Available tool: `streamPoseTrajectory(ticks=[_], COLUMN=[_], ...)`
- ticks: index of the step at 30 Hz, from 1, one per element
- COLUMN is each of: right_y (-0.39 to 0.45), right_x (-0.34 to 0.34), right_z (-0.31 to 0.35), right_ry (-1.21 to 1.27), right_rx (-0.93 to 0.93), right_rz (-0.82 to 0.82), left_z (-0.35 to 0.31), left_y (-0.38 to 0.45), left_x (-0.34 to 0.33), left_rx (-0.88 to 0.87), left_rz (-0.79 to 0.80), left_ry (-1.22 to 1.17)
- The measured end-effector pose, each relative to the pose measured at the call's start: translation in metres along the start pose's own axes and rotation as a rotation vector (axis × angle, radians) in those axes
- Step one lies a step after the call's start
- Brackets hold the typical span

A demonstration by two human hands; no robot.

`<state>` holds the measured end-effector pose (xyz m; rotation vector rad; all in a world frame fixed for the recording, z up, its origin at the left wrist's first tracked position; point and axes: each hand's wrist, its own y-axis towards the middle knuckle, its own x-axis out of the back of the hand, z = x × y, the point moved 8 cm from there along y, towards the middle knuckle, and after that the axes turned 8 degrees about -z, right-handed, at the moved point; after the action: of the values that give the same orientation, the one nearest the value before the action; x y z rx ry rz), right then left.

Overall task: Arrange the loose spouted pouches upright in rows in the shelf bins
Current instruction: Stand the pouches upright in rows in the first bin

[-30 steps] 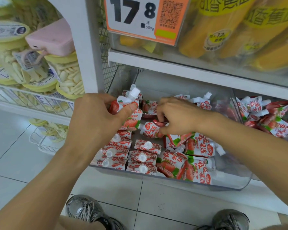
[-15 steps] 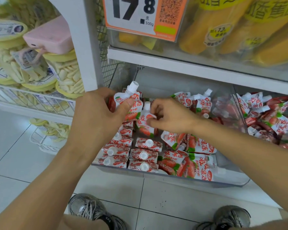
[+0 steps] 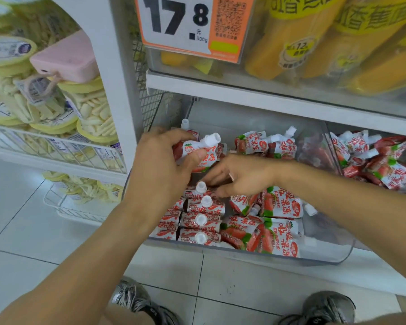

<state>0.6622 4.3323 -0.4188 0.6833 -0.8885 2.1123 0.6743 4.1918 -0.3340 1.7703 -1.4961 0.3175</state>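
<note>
2 grey shoes (image 3: 324,308) were seen on the tiled floor (image 3: 33,231) at the bottom. Just above them, a clear bin (image 3: 326,256) was seen on the low shelf. At its left front, upright pouches (image 3: 201,222) were lined up in rows with white caps on top. At its right front, loose pouches (image 3: 277,227) were left lying flat. The right hand (image 3: 242,175) was laid over the upright rows with fingers almost straight, and nothing was seen gripped in it. Farther back, a held pouch (image 3: 201,152) was gripped by the left hand (image 3: 161,166), thumb across its front. A price sign (image 3: 192,24) was hung above.
</note>
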Motion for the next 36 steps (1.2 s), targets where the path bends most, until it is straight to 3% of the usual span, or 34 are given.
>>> streamPoseTrajectory(ticks=[2, 6, 11, 14, 16, 20, 25, 31, 34, 36], right_y=[-0.002, -0.011, -0.009, -0.005, 0.003, 0.019, 0.023, 0.01, -0.013, -0.031], right_x=[0.007, 0.027, 0.033, 0.044, 0.04, 0.024, 0.031, 0.018, 0.021, 0.028], right_z=[-0.001, -0.008, -0.012, -0.016, -0.015, 0.001, 0.008, -0.008, -0.014, -0.017], right_ry=[0.074, 0.471, 0.235, 0.07, -0.059, -0.362, -0.282, -0.004, 0.138, 0.07], right_rx=[-0.003, 0.024, 0.076, -0.052, -0.153, -0.18, -0.129, -0.183, -0.187, -0.154], right_rz=[-0.052, -0.285, -0.431, -0.528, -0.414, -0.063, -0.075, 0.055, 0.051, 0.027], left_z=[-0.002, -0.006, -0.002, 0.003, 0.003, 0.0, 0.001, -0.003, -0.003, -0.001], left_y=[0.001, 0.005, -0.001, -0.009, -0.025, -0.063, -0.066, -0.051, -0.044, -0.043], left_x=[-0.009, -0.024, -0.04, -0.036, -0.034, -0.04, -0.041, -0.044, -0.054, -0.059], left_rx=[0.0, -0.008, -0.006, -0.008, -0.046, -0.222, -0.231, -0.226, -0.255, -0.257], left_rz=[0.021, 0.056, 0.196, 0.235, 0.306, 0.442, 0.426, 0.34, 0.406, 0.454], left_ry=[0.014, 0.002, 0.012, 0.02, 0.028, 0.106, 0.07, 0.112, 0.158, 0.178])
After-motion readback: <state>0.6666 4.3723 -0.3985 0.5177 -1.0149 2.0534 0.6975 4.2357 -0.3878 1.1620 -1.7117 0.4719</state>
